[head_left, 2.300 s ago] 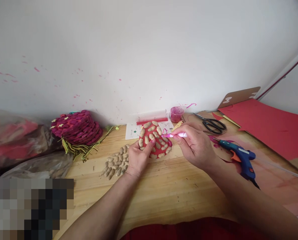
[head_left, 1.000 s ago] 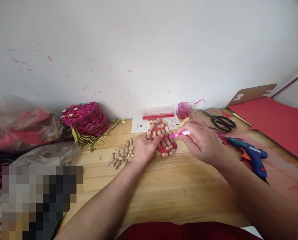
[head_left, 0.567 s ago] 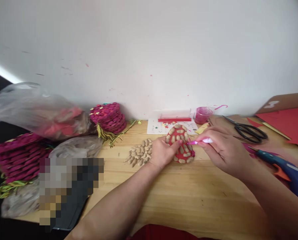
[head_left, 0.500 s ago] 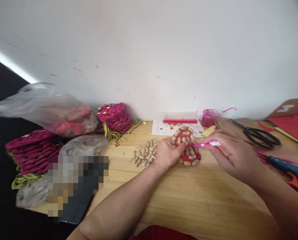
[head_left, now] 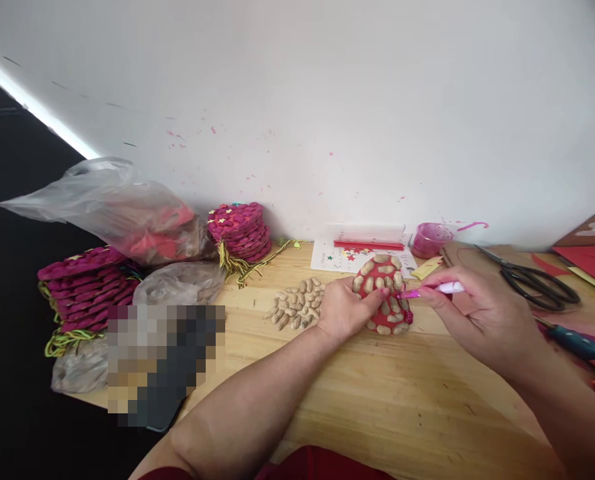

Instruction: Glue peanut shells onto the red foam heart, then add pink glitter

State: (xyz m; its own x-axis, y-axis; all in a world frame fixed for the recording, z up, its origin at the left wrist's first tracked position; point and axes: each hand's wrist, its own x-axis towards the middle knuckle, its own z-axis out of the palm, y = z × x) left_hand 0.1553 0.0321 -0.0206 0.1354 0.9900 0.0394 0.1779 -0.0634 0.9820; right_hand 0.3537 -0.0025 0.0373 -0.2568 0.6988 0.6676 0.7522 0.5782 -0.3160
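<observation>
My left hand [head_left: 344, 308] grips a red, rounded piece [head_left: 372, 315] by its left side, thumb on its face. Unpainted peanuts cover that piece in rows, and a few at its right edge are magenta. In my right hand [head_left: 482, 310] is a paintbrush [head_left: 451, 287] with a white handle, pinched between thumb and fingers. Its magenta tip is at the right edge of the piece; whether it touches a peanut I cannot tell. Loose peanuts [head_left: 297, 303] lie left of my left hand. Behind stands a clear cup [head_left: 431, 239] stained with magenta paint.
Magenta peanut stacks [head_left: 240, 233] with yellow-green cords and a plastic bag [head_left: 127, 207] sit at the left. On the right lie black scissors [head_left: 537, 283], a teal-handled tool [head_left: 580, 341] and red card [head_left: 592, 263]. A white sheet [head_left: 327, 257] with star confetti lies near the wall.
The view has shifted, so most things appear farther right. Both hands keep their grips, and the brush stays at the piece's right edge.
</observation>
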